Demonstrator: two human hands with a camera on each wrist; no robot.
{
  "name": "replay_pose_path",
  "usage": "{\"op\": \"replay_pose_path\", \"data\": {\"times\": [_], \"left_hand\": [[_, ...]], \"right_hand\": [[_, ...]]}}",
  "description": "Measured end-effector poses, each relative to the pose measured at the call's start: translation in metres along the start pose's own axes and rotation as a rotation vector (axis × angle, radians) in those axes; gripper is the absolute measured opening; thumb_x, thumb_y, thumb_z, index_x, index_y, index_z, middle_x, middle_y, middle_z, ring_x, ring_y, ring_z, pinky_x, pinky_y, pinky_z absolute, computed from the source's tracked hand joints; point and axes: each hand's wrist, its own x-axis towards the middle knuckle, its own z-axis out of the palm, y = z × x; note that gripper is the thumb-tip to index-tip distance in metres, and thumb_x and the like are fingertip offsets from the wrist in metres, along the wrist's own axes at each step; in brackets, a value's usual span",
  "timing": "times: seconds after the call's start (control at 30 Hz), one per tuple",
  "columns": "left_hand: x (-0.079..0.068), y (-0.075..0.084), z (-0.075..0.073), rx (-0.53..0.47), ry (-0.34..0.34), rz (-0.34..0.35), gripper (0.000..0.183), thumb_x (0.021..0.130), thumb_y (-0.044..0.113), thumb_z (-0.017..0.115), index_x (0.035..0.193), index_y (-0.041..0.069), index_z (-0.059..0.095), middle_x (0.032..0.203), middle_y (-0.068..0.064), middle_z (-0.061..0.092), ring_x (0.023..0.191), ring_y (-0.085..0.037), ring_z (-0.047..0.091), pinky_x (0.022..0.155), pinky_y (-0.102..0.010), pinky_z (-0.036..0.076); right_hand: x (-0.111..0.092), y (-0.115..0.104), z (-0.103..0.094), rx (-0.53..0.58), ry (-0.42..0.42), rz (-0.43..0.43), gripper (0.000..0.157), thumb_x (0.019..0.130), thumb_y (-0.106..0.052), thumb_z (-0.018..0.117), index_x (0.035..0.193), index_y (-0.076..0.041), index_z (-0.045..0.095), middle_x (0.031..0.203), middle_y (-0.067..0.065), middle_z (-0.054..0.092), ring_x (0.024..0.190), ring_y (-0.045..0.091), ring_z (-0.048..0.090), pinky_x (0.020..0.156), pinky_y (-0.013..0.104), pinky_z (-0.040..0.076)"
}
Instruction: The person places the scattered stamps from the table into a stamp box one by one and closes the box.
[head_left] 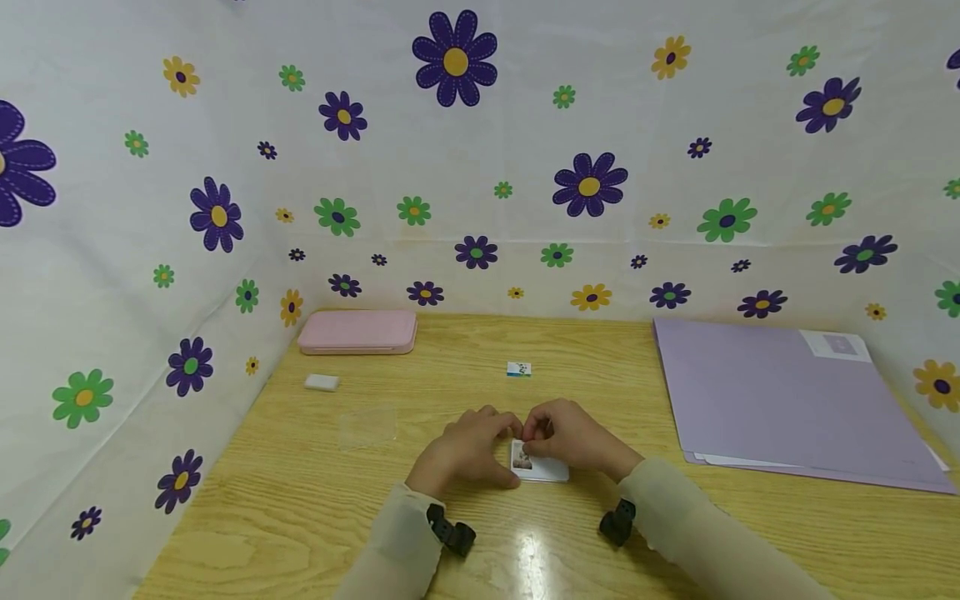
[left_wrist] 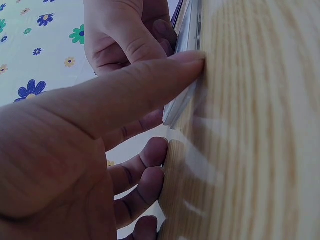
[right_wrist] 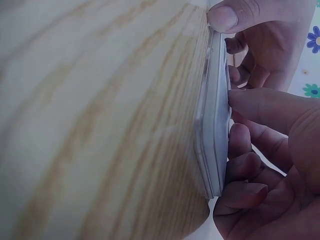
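Note:
A thin white rectangular case (head_left: pixel 548 471) with clear edges lies on the wooden table, a small brown-and-white picture (head_left: pixel 521 458) at its left end. My left hand (head_left: pixel 471 450) holds the case at that end, thumb along the near edge and index finger at the far edge. In the left wrist view the thumb (left_wrist: pixel 150 82) lies against the case's side. My right hand (head_left: pixel 573 435) reaches over from the right, with curled fingers. Its thumb and index tips come together at the picture's upper corner; in the right wrist view the thumb (right_wrist: pixel 260 107) meets the case's top face.
Farther back lies a small printed card (head_left: pixel 519 369). To the left are a clear sheet (head_left: pixel 367 427), a white eraser-like block (head_left: pixel 322 382) and a pink case (head_left: pixel 357 332). A large lilac folder (head_left: pixel 787 400) with papers inside covers the right side. Flowered cloth (head_left: pixel 510 142) hangs behind.

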Motion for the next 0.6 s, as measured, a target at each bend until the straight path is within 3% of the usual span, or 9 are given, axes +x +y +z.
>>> {"op": "replay_pose_path", "data": {"times": [0.6], "left_hand": [[0.0022, -0.0013, 0.0006, 0.017, -0.003, 0.002, 0.052, 0.072, 0.037, 0.088, 0.115, 0.03, 0.061, 0.107, 0.006, 0.053, 0.101, -0.02, 0.049, 0.083, -0.044, 0.041]], "right_hand": [[-0.0015, -0.0031, -0.0043, 0.022, -0.008, 0.014, 0.006, 0.091, -0.011, 0.072, 0.089, -0.005, 0.072, 0.079, -0.004, 0.066, 0.072, 0.014, 0.057, 0.066, 0.03, 0.047]]}}
